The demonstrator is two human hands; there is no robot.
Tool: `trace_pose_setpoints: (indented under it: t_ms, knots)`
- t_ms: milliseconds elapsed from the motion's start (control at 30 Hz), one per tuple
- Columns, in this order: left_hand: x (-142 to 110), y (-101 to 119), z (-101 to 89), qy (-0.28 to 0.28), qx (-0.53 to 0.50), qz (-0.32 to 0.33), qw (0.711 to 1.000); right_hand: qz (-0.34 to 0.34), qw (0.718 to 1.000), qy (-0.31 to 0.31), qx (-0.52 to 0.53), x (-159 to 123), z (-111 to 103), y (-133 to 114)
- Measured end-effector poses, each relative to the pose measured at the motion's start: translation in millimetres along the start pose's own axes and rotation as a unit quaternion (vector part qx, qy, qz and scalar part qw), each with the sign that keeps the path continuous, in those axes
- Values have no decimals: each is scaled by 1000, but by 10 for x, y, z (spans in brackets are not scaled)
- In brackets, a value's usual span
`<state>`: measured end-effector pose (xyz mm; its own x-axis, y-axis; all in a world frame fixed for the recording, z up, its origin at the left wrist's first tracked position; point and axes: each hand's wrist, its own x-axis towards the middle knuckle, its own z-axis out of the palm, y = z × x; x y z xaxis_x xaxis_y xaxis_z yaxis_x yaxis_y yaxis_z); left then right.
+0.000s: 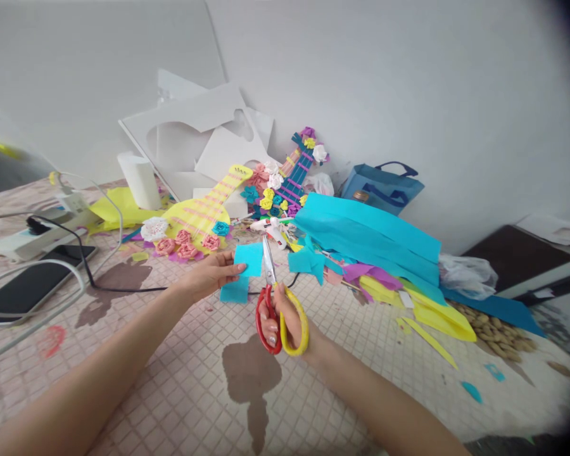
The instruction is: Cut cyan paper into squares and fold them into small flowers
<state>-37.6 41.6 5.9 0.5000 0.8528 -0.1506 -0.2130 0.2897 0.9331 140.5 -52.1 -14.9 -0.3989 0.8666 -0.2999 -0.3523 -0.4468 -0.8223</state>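
My left hand (217, 273) pinches a small turquoise piece of paper (249, 258) by its left edge. My right hand (287, 316) grips scissors (270, 269) with one red and one yellow handle, fingers through the loops. The blades point up and away, beside the right edge of the held piece; whether they touch it I cannot tell. Just below the held piece shows another turquoise square (234, 291). More turquoise scraps (306, 261) lie to the right of the blades.
Behind stand a yellow paper guitar (202, 215) with paper flowers and a blue one (297, 177), with a glue gun (273, 229) in front. Turquoise sheets (370, 237) and peanuts (496, 332) lie right. A phone (33, 285), cables and a power strip (42, 234) are left.
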Motion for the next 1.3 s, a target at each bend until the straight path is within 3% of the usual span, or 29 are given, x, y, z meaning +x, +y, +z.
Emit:
trace_pose_setpoints:
  t_ms: [133, 200, 233, 267, 333, 400, 433, 500, 667, 767, 867, 967, 1033, 1133, 1300]
  knots:
    - [6, -10, 6, 17, 13, 5, 1000, -31, 998, 23, -55, 37, -115, -65]
    - [8, -9, 4, 21, 18, 9, 1000, -56, 980, 61, -179, 49, -220, -153]
    - [9, -4, -5, 26, 21, 15, 999, -70, 953, 96, -280, 48, -278, -209]
    - [11, 8, -21, 37, 22, 25, 999, -101, 903, 144, -393, 43, -336, -268]
    - [15, 54, -68, 77, 23, 63, 995, -151, 766, 205, -590, 18, -436, -375]
    - [27, 132, -113, 117, 20, 110, 987, -145, 644, 250, -709, -13, -500, -445]
    - [40, 181, -122, 130, 17, 129, 983, -136, 602, 257, -744, -27, -516, -461]
    - [96, 285, -88, 121, 36, 138, 982, -121, 558, 246, -783, -45, -525, -464]
    - [521, 404, 324, 28, 197, 137, 970, -120, 516, 216, -820, -55, -485, -426]
    - [910, 291, 653, -42, 360, 102, 926, -117, 504, 205, -831, -60, -464, -426]
    - [1223, 99, 899, -46, 433, 79, 897, -106, 497, 199, -838, -62, -461, -427]
    - [1362, -21, 1030, -2, 518, 90, 851, -103, 497, 199, -839, -66, -470, -420]
    - [1358, 5, 1059, 32, 560, 112, 820, -108, 496, 197, -839, -71, -479, -416]
    - [1214, 220, 996, 58, 598, 146, 786, -118, 498, 197, -836, -76, -501, -421]
    - [606, 636, 528, 104, 607, 213, 759, -121, 531, 213, -811, -52, -618, -500]
